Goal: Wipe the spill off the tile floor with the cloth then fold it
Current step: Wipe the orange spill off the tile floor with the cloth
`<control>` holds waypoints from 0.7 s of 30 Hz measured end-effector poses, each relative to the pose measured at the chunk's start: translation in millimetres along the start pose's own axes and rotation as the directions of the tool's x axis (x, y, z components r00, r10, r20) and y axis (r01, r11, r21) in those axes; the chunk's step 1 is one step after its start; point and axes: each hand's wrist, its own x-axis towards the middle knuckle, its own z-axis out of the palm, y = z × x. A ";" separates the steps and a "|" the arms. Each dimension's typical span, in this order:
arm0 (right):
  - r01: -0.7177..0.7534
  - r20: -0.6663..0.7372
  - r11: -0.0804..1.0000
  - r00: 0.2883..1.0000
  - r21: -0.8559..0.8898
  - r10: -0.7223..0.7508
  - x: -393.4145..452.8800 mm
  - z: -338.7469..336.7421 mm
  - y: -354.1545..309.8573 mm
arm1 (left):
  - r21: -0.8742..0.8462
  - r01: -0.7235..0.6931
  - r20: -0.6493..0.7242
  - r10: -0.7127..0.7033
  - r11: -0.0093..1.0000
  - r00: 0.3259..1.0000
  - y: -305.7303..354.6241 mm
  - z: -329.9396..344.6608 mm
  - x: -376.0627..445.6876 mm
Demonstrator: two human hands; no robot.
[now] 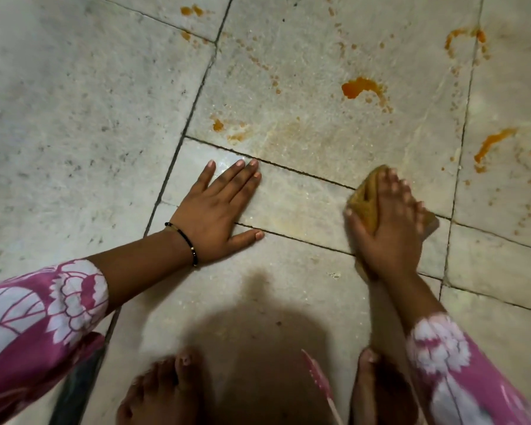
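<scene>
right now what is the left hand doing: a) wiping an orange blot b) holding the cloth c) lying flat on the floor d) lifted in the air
c: the left hand lies flat on the tile floor with straight fingers, holding nothing, while the right hand presses the cloth down.

A thin black beaded bracelet (183, 240) circles one wrist. Pink sleeves (37, 320) printed with large white flowers and leaf outlines cover both forearms, one at the lower left and another at the lower right. Two bare feet (163, 384) stand at the bottom edge, toes pointing up the frame, a fold of pink fabric hanging between them. A soft dark shadow (258, 332) lies just ahead of the toes
</scene>
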 end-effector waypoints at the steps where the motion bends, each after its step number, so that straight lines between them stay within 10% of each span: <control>1: -0.106 -0.030 0.994 0.994 0.021 0.107 18.4 -2.6 -8.2 | 0.002 -0.002 -0.002 0.002 1.000 1.000 -0.5 0.0 0.5; 4: -0.176 -0.035 0.983 0.983 0.059 0.178 56.2 -0.2 -56.5 | 0.003 -0.004 -0.005 0.004 1.000 1.000 -0.4 0.4 1.1; 10: 0.303 0.066 0.953 0.951 -0.017 -0.301 -28.8 19.4 -97.5 | -0.002 0.000 -0.005 0.000 1.000 1.000 -0.7 -1.4 0.3; 17: -0.261 -0.036 0.963 0.965 -0.064 0.260 -27.3 -4.1 23.8 | -0.020 -0.007 -0.022 0.006 1.000 1.000 -2.9 2.3 0.9; 21: -0.277 -0.097 0.960 0.957 -0.030 0.273 -44.5 7.3 -29.4 | -0.194 -0.035 -0.067 0.023 0.980 0.997 -10.4 -4.0 2.9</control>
